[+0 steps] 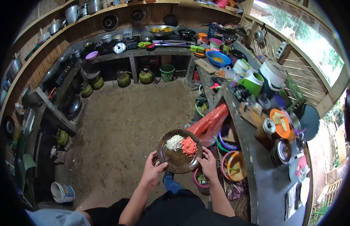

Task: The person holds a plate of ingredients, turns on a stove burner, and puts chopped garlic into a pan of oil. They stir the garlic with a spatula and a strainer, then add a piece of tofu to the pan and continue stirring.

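A dark brown plate (179,161) is held out in front of my body, over the floor. My left hand (154,168) grips its left rim, thumb on top. At the right rim, my right hand (207,164) grips the same plate. On the plate lie a pile of white shreds (174,142) and, right beside it, a heap of reddish-pink shredded or minced food (189,146). The fingers under the plate are partly hidden.
Counters line the room, with a blue basin (219,60), a green jug (253,83) and an orange plate (280,124) on the right. Under that counter are a red plastic sheet (212,122) and several tubs. Gas cylinders (146,76) stand at the back; a white bucket (63,192) is at lower left.
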Action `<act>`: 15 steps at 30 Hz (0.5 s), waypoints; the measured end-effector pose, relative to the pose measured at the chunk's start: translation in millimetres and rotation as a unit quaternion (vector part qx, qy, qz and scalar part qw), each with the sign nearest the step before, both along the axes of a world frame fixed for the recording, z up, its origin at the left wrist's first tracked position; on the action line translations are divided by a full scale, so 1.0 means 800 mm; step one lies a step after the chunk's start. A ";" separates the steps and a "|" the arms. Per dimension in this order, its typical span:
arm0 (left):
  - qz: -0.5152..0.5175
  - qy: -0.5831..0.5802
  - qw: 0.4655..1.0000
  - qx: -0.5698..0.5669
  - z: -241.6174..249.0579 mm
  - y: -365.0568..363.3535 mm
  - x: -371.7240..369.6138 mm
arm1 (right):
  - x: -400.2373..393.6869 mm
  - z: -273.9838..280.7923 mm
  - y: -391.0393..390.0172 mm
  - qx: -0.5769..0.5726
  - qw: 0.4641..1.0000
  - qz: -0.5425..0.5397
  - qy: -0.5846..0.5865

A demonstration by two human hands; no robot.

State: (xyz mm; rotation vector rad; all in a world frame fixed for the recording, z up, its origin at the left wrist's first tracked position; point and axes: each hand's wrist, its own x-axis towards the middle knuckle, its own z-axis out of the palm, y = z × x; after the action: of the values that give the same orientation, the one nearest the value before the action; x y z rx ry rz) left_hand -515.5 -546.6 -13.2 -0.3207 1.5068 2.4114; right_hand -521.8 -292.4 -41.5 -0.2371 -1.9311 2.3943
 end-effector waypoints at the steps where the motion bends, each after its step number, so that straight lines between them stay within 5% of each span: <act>1: 0.003 0.004 1.000 -0.005 -0.005 -0.001 -0.023 | -0.025 -0.004 0.002 -0.001 1.000 0.009 0.004; 15: 0.036 -0.040 0.998 -0.015 -0.009 -0.074 -0.349 | -0.367 -0.005 -0.059 -0.007 0.998 0.047 -0.034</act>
State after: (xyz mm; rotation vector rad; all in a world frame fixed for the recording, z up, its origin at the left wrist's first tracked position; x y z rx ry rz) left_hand -794.6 -605.9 -20.7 -0.4796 1.5225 2.4022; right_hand -815.4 -339.2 -45.8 -0.2355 -1.9975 2.4919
